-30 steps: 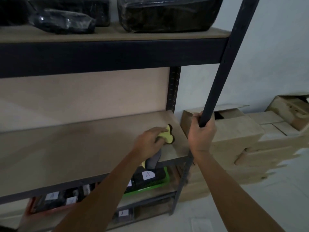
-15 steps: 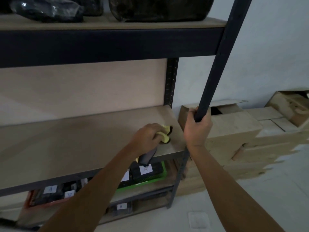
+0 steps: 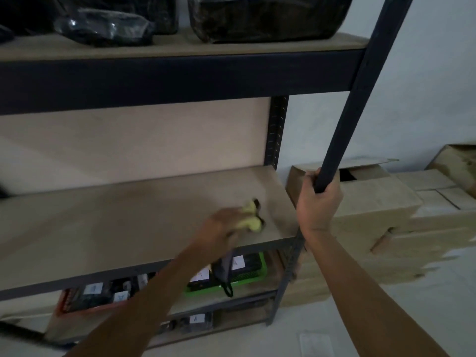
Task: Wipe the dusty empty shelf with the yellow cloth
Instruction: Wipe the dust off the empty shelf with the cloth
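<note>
The fingers of the left hand [image 3: 221,228] are blurred, so their exact curl cannot be told, but a bunched yellow cloth with dark trim [image 3: 252,219] is held under and just ahead of them and is pressed onto the empty pale wooden shelf board [image 3: 116,222]. Two yellow lobes of the cloth are seen poking out beyond the knuckles; its long axis cannot be judged while it is crumpled, though the exposed part is pointed away from the wrist, toward the back right of the board. A dark strap [image 3: 226,276] is seen hanging below the hand, past the front edge of the shelf.

To the right of those fingers, the fingers of the right hand [image 3: 318,202] are wrapped round the dark metal front upright of the rack [image 3: 360,99], apparently for steadying.

Risks are judged as follows. The cloth is close to the right front corner, so a stroke carried further could slide it off the edge. The dangling strap could be caught on the green plastic crate [image 3: 253,276] or the labelled items on the shelf beneath. With only a small wad in contact, dust could be left in streaks, and the wide stretch of board left of the hand could be missed.

Beyond the upright, stacked brown cardboard boxes [image 3: 386,215] are seen against the wall; dark wrapped bundles [image 3: 257,19] rest on the shelf above.
</note>
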